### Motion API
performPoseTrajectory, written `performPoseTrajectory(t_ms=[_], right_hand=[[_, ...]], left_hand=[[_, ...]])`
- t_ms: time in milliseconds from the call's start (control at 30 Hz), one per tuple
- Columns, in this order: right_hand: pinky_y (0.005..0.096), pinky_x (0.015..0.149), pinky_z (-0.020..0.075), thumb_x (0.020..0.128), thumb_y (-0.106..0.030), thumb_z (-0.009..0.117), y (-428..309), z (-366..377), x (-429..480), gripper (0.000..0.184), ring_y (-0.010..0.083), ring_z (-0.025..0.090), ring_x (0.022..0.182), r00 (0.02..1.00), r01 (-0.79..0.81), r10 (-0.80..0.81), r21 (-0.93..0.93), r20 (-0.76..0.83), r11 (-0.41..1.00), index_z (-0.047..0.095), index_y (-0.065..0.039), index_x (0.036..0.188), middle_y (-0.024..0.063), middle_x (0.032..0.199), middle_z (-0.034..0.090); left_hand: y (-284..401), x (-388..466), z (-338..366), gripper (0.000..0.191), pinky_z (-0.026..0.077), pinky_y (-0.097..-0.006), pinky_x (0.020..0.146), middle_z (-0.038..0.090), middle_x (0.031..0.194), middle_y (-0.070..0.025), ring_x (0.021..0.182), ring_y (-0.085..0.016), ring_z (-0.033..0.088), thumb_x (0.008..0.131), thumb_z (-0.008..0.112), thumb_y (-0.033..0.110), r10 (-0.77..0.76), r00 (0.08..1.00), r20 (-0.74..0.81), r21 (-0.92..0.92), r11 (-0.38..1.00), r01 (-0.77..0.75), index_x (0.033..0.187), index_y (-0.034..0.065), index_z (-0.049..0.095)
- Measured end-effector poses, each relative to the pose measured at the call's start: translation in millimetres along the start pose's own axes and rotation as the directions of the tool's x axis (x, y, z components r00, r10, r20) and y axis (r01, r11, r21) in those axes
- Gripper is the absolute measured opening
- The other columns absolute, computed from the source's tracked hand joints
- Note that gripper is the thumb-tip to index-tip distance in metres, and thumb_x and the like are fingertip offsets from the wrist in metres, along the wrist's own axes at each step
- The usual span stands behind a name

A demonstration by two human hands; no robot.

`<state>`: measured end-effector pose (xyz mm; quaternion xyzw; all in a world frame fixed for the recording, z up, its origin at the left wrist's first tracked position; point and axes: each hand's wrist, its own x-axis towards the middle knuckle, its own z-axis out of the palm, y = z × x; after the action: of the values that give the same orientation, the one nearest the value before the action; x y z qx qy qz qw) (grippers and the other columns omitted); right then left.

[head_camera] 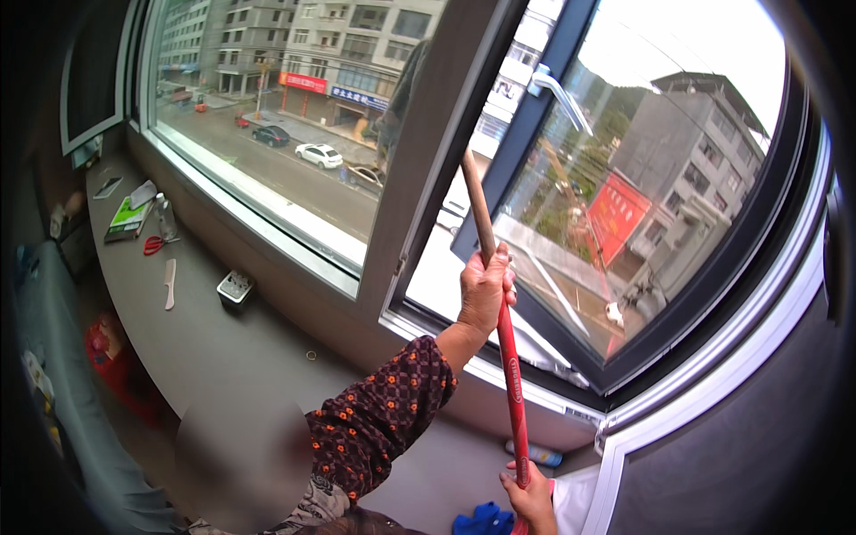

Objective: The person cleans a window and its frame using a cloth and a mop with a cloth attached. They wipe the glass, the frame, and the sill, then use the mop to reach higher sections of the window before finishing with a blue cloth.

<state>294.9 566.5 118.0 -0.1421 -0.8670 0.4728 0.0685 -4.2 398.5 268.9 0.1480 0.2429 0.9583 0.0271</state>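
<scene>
A mop pole (512,374) with a red sleeve and a bare wooden upper length slants up through the open window. My left hand (485,284) grips it where the wood meets the red. Lower down, near the sill, my right hand (531,496) is closed around the pole's red end. The pole's upper end passes behind the window post. A dark, shaggy mop head (403,100) shows through the fixed glass pane (267,134), on its outer side. The tilted window sash (535,120), with a white handle (562,100), stands to the right of the pole.
Along the grey ledge (221,348) lie a comb (170,284), red-handled scissors (160,245), a clear bottle (164,214), a small dark container (235,287) and a ring (311,356). A blue cloth (484,519) and a spray can (543,456) are near my right hand. Outside is a street.
</scene>
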Motion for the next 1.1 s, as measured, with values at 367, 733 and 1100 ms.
performPoseTrajectory(t_ms=[367, 733, 1100], right_hand=[[0.0248, 0.066, 0.0505, 0.086, -0.008, 0.077, -34.6, -28.1, 106.1, 0.014, 0.0075, 0.061, 0.067, 0.954, 0.271, -0.292, -0.214, -0.071, 0.938, 0.066, -0.002, 0.093, 0.0011, 0.071, 0.066], [0.0220, 0.064, 0.0467, 0.087, -0.006, 0.076, -89.6, -66.5, 98.4, 0.014, 0.0043, 0.056, 0.068, 0.996, 0.089, -0.091, -0.268, 0.004, 0.959, 0.064, -0.003, 0.092, -0.0026, 0.072, 0.061], [0.0225, 0.061, 0.0435, 0.095, -0.016, 0.073, -68.9, -63.3, 75.9, 0.018, 0.0058, 0.052, 0.067, 0.989, 0.098, -0.086, -0.095, 0.121, 0.991, 0.065, -0.006, 0.108, -0.0045, 0.078, 0.058]], left_hand=[[-2.3, 88.4, -17.6, 0.025, 0.047, -0.0239, 0.046, 0.054, 0.079, -0.0010, 0.056, -0.007, 0.051, 0.102, 0.062, 0.026, 0.198, 0.969, -0.151, 0.148, 0.973, -0.176, 0.105, 0.0029, 0.053], [-6.2, 79.2, -21.4, 0.019, 0.052, -0.0258, 0.061, 0.055, 0.093, -0.0017, 0.069, -0.009, 0.055, 0.098, 0.061, 0.013, 0.305, 0.949, -0.078, -0.111, 0.944, -0.312, 0.112, 0.0050, 0.051], [-29.0, 80.0, -14.5, 0.035, 0.051, -0.0265, 0.071, 0.054, 0.112, -0.0111, 0.080, -0.011, 0.058, 0.096, 0.059, 0.002, 0.502, 0.858, -0.107, 0.192, 0.857, -0.477, 0.128, -0.0009, 0.045]])
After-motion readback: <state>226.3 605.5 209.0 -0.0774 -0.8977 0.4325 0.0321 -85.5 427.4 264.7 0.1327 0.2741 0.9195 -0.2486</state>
